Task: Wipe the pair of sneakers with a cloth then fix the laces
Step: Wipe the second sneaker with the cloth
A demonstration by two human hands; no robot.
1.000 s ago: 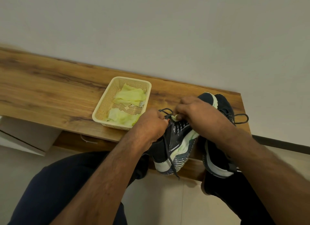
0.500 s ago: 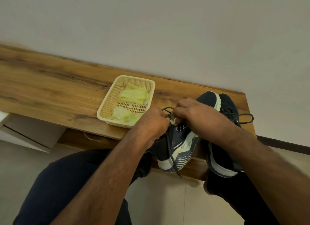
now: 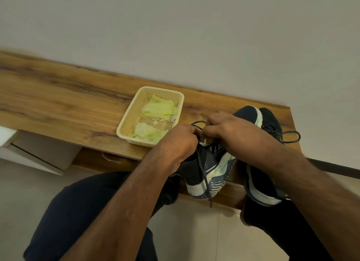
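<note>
Two dark sneakers with pale green and white soles sit at the right end of the wooden bench (image 3: pixel 58 97). The near sneaker (image 3: pixel 212 169) hangs over the front edge, heel toward me. My left hand (image 3: pixel 181 140) and my right hand (image 3: pixel 224 128) meet over its tongue, each pinching the dark lace (image 3: pixel 196 123). One loose lace end (image 3: pixel 206 184) dangles down the heel. The second sneaker (image 3: pixel 268 122) lies right of it, its lace looping outward. Yellow-green cloths (image 3: pixel 159 109) lie in a cream basket (image 3: pixel 126 122).
A grey wall runs behind the bench. My knees in dark trousers sit below the bench's front edge over a tiled floor. A white box-like unit (image 3: pixel 39 153) stands under the bench at left.
Both hands stay at the lace of the near sneaker with small finger shifts. The view has drifted slightly, moving the bench and basket rightward in frame.
</note>
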